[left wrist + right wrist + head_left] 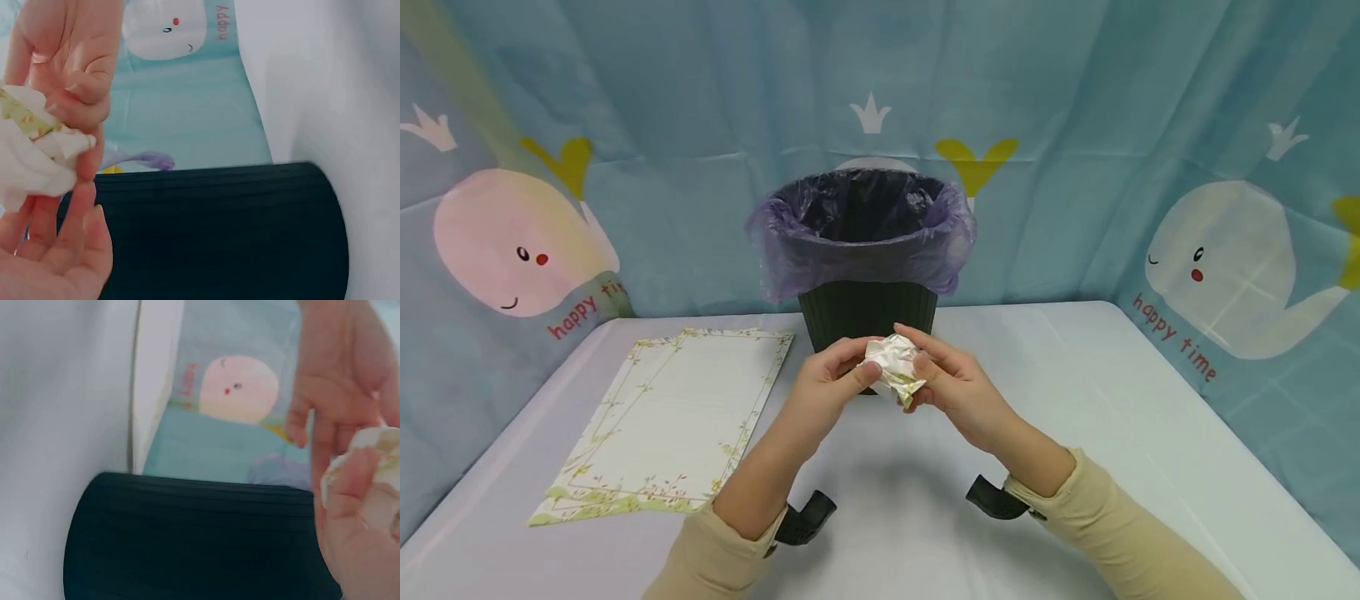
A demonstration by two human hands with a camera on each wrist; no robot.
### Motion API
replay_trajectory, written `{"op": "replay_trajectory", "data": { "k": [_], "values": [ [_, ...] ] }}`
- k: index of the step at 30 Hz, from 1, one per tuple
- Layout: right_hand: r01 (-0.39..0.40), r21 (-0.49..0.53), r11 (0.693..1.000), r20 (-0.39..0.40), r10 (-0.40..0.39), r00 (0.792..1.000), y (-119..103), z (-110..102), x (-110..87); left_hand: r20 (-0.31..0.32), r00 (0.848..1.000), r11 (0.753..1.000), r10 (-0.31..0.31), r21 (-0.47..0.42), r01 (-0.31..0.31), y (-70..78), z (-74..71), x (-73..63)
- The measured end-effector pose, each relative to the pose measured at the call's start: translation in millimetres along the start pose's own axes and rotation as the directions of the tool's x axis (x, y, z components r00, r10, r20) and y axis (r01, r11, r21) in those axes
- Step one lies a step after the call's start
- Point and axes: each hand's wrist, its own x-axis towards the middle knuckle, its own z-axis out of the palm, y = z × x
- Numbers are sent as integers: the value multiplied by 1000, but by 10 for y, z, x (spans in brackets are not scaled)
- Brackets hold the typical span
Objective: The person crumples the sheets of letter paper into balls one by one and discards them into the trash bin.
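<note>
A crumpled ball of white paper (pixel 895 363) with a green-and-orange printed edge is held between both hands, in front of the bin. My left hand (pixel 829 385) grips it from the left, thumb on the near side. From the right, my right hand (pixel 964 393) grips it with curled fingers and thumb. In the left wrist view the paper ball (pixel 31 153) shows at the left edge, with fingers of both hands around it. The right wrist view has the paper ball (pixel 375 469) at its right edge, partly covered by fingers.
Behind the hands stands a dark ribbed trash bin (pixel 868 308) lined with a purple plastic bag (pixel 857 262) folded over its rim. Several flat sheets of floral-bordered paper (pixel 677 417) lie on the white table (pixel 1075 383) at left. A blue printed curtain (pixel 700 83) encloses the back and sides.
</note>
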Motion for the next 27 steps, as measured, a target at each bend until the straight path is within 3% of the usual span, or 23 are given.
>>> {"op": "replay_trajectory", "data": {
  "k": [3, 5, 12, 16, 18, 24, 27],
  "values": [
    [12, -15, 1000, 95, -11, 995, -1, -18, -7, -28, 998, 999, -49, 6, 49, 27, -5, -7],
    [6, -34, 999, 99, -3, 995, -5, -18, -1, -44, 997, 998, -66, 12, 67, 40, 7, -10],
    [14, -63, 998, -107, -21, 994, 12, 55, 36, -104, 994, 998, -24, 55, 30, 39, 148, -2],
    [10, -99, 995, -185, -28, 982, 34, 80, 62, -160, 987, 1000, -26, 5, 27, 10, 223, 36],
    [-2, -128, 992, -170, -20, 985, 36, 73, 66, -184, 982, 999, -37, -24, 34, 0, 245, 49],
    [-2, -171, 985, -4, 1, 1000, 37, 2, 52, -255, 965, 996, -63, -72, 46, -28, 271, 75],
    [-30, -120, 992, -44, 25, 999, 42, -11, 60, -277, 960, 997, -52, -68, 35, -41, 298, 85]
  ]
}}
